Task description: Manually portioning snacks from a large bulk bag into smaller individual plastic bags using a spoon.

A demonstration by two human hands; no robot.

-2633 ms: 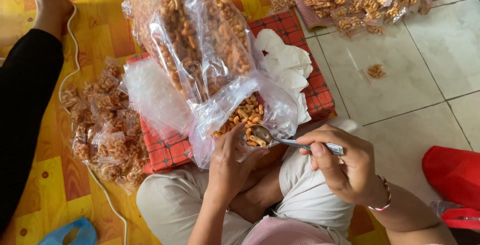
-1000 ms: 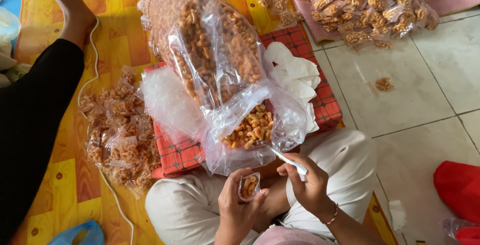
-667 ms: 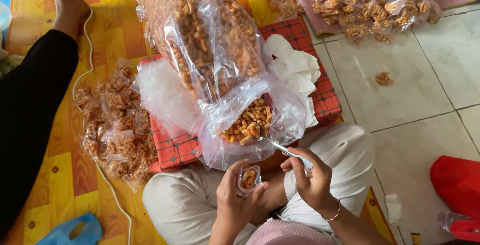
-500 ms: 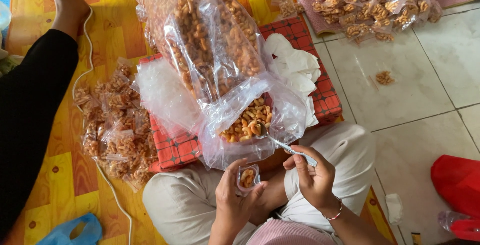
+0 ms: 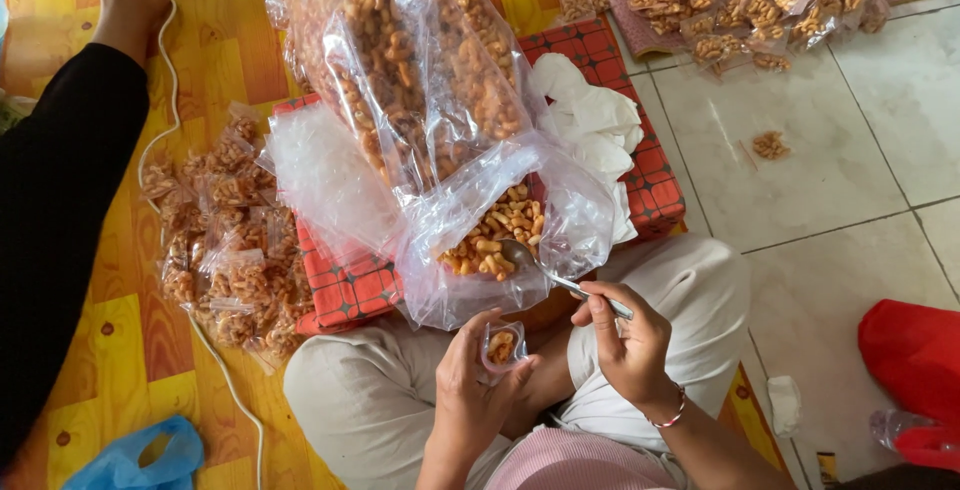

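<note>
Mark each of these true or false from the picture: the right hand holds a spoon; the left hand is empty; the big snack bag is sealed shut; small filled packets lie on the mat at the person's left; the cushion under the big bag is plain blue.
1. The right hand holds a spoon. True.
2. The left hand is empty. False: it holds a small bag with some snacks in it.
3. The big bag is sealed shut. False: its mouth is open and the spoon's bowl is at the snacks.
4. Small filled packets lie on the mat at the person's left. True.
5. The cushion is plain blue. False: it is red, checked.
</note>
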